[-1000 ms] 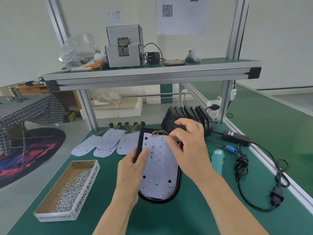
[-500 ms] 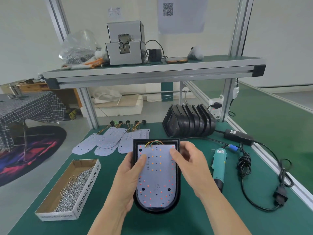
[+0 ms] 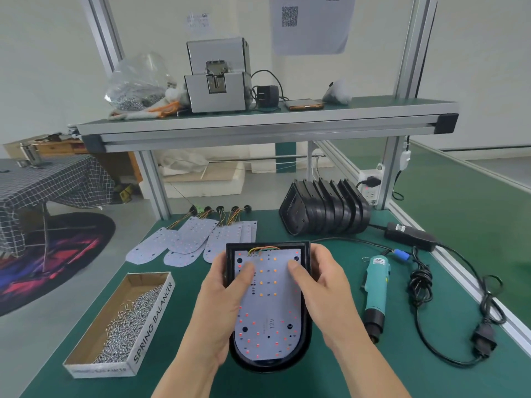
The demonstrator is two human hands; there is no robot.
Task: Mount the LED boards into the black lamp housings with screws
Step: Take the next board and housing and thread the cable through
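LED board [image 3: 268, 300], thumbs [image 3: 247, 271] flat atop, fingers [image 3: 321, 255] seemingly underneath

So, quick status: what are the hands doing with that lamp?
Hands: left grip and right grip hold housing, thumbs on board. Board lies inside, screw holes look empty. Nothing in the way; screwdriver lies right, untouched.

The green table [image 3: 359, 377] fills the bottom of the frame. A cardboard box [image 3: 152, 308] of screws [image 3: 129, 326] sits at lower left. Flat LED boards [image 3: 186, 239] lie fanned out in the middle. Black lamp housings [image 3: 324, 211] stand in a row at centre right. A teal screwdriver [image 3: 376, 285] and a black cable [image 3: 421, 282] lie at the right.
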